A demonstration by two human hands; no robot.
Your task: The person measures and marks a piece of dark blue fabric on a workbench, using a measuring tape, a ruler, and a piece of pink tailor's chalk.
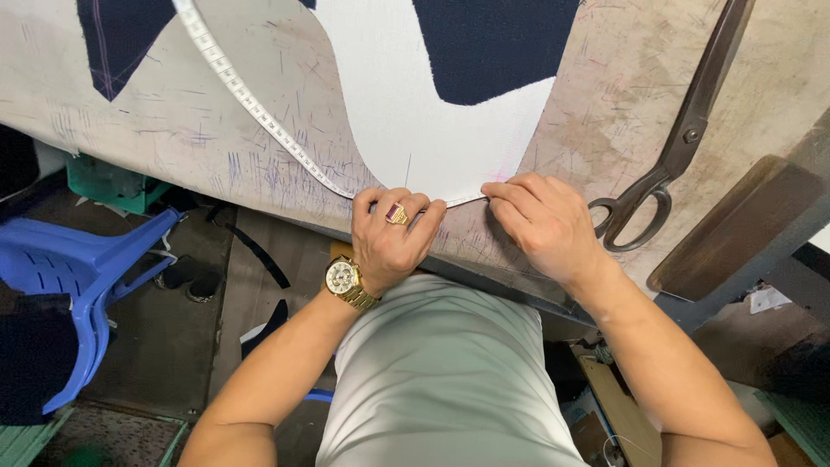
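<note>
Both hands, left (387, 242) and right (543, 220), pinched the tape measure (259, 108) flat along the white fabric's (406, 121) edge, mid-measurement.

Two hands: left hand (389, 238) and right hand (543, 223), both pressed on one tape measure (251, 102). One white fabric piece (406, 112). Two dark navy fabric pieces (488, 43) (121, 35). One pair of large scissors (683, 138). One table (173, 130). One gold wristwatch (344, 278), one ring (397, 214). One blue plastic chair (78, 268). One wooden block (735, 229).
</note>
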